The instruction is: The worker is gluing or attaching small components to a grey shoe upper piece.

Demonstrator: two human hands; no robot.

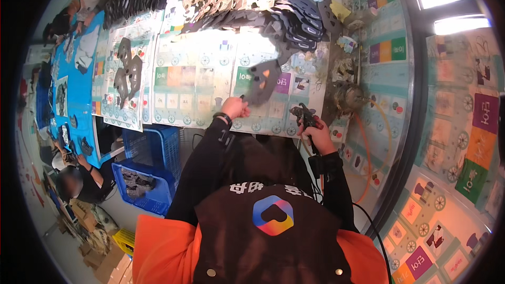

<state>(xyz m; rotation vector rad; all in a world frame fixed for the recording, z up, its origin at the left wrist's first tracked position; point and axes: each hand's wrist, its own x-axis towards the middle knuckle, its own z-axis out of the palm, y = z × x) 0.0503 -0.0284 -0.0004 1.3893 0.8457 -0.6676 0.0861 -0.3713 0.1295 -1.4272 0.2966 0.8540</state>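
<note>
My left hand (235,108) is closed at the near edge of the table, pinching the lower corner of a dark grey, flat cut piece with small holes (263,81), which looks like a shoe upper. The piece is tilted over the patterned covering of the table (179,102). My right hand (319,132) is wrapped round the grip of a dark spray gun (305,115). Its nozzle end points up and to the left, apart from the grey piece. Part of the trigger is hidden by my fingers.
Rows of similar cut pieces (305,18) lie along the far side. A few more pieces (128,76) lie at left. Blue crates (144,179) stand left of me. An orange hose (364,163) hangs at right. Co-workers (89,176) sit by a blue table (71,73).
</note>
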